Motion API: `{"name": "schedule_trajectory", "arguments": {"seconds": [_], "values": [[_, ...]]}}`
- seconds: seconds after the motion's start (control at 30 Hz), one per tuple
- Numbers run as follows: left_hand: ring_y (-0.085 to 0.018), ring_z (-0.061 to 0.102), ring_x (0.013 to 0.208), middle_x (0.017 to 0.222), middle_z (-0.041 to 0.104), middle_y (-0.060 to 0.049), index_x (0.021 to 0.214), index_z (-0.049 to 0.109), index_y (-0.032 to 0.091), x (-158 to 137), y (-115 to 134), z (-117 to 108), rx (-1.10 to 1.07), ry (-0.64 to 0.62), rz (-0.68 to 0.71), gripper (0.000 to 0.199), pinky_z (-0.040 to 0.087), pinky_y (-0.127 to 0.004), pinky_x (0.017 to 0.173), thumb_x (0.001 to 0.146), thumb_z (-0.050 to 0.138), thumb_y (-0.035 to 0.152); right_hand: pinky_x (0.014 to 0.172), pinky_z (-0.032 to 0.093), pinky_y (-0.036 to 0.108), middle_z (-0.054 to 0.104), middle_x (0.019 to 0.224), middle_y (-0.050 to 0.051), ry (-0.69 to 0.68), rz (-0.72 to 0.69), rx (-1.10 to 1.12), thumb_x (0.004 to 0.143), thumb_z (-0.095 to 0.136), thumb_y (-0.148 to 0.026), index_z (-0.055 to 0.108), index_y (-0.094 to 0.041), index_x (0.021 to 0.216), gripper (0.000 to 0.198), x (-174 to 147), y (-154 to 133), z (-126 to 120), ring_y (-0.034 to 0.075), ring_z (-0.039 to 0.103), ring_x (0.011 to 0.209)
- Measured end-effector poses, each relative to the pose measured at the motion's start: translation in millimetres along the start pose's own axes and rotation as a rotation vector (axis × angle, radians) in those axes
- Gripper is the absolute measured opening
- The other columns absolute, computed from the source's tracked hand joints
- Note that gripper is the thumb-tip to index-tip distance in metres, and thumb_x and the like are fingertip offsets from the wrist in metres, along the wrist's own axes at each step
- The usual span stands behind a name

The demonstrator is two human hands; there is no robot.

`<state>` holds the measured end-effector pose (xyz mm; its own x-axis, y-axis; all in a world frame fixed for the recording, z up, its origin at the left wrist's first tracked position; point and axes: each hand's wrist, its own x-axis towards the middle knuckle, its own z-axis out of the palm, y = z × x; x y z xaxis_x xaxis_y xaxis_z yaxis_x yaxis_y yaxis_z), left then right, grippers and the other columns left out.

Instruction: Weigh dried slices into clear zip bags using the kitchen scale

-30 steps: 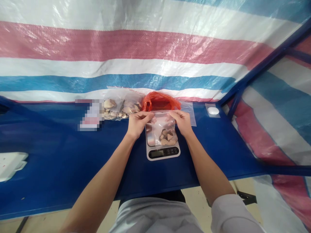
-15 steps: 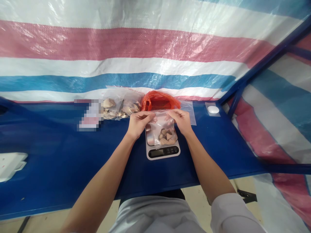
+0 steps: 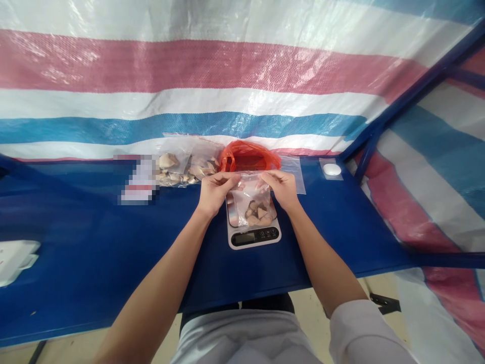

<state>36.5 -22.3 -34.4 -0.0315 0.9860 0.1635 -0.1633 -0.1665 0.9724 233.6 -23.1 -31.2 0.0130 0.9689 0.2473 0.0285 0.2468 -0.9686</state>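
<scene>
Between my two hands is a clear zip bag (image 3: pixel 242 202) with several tan and brown dried slices (image 3: pixel 259 212) in its bottom. My left hand (image 3: pixel 215 191) pinches the bag's top edge at its left end. My right hand (image 3: pixel 281 187) pinches the same edge at its right end. The bag's lower part is over the steel plate of a white kitchen scale (image 3: pixel 235 242); whether it rests on the plate I cannot tell. The scale's display looks dark, and no digits can be read.
Behind my hands stands an open red plastic bag (image 3: pixel 250 151). Larger clear bags of slices (image 3: pixel 182 172) lie to its left, near a blurred patch (image 3: pixel 140 182). Flat clear bags (image 3: pixel 297 174) and a white oval object (image 3: pixel 332 169) are on the right; a white case (image 3: pixel 17 260) is far left.
My hands and the zip bag have shifted very slightly left. Both hands keep their pinch on the bag's top edge. The view has moved a little.
</scene>
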Motion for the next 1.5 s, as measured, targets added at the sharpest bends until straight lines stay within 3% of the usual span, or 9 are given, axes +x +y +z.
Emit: {"name": "schedule_trajectory", "arguments": {"seconds": [0.27, 0.57, 1.07, 1.5], "values": [[-0.013, 0.062, 0.059, 0.068, 0.075, -0.003, 0.073, 0.081, 0.017, -1, 0, 0, 0.094, -0.005, 0.038, 0.028, 0.049, -0.023, 0.058, 0.07, 0.087, 0.044, 0.06, 0.058, 0.031, 0.074, 0.067, 0.001, -0.014, 0.036, 0.067, 0.071, 0.08, -0.049, 0.076, -0.02, 0.077, 0.03, 0, -2, 3, 0.017, 0.068, 0.061], [-0.014, 0.064, 0.059, 0.07, 0.075, -0.004, 0.075, 0.08, 0.016, 2, 2, 1, -0.032, 0.054, -0.078, 0.038, 0.054, -0.027, 0.061, 0.059, 0.092, 0.048, 0.053, 0.058, 0.03, 0.074, 0.066, 0.001, 0.019, 0.097, 0.095, 0.068, 0.082, -0.051, 0.076, -0.02, 0.077, 0.033, 2, 0, 2, 0.017, 0.067, 0.056], [-0.014, 0.069, 0.06, 0.069, 0.075, -0.002, 0.075, 0.078, 0.019, 0, 1, 0, -0.114, -0.002, -0.039, 0.021, 0.058, -0.026, 0.064, 0.069, 0.089, 0.036, 0.058, 0.057, 0.03, 0.074, 0.067, 0.003, -0.063, 0.111, 0.067, 0.073, 0.079, -0.051, 0.076, -0.02, 0.074, 0.031, 0, -3, -1, 0.017, 0.067, 0.059], [-0.018, 0.069, 0.058, 0.067, 0.075, -0.005, 0.075, 0.078, 0.016, -1, 3, 1, -0.026, 0.0, -0.112, 0.035, 0.056, -0.029, 0.058, 0.063, 0.09, 0.046, 0.05, 0.054, 0.028, 0.075, 0.069, 0.003, -0.056, 0.13, 0.011, 0.074, 0.077, -0.053, 0.078, -0.02, 0.075, 0.033, 2, 5, -6, 0.018, 0.067, 0.056]]}}
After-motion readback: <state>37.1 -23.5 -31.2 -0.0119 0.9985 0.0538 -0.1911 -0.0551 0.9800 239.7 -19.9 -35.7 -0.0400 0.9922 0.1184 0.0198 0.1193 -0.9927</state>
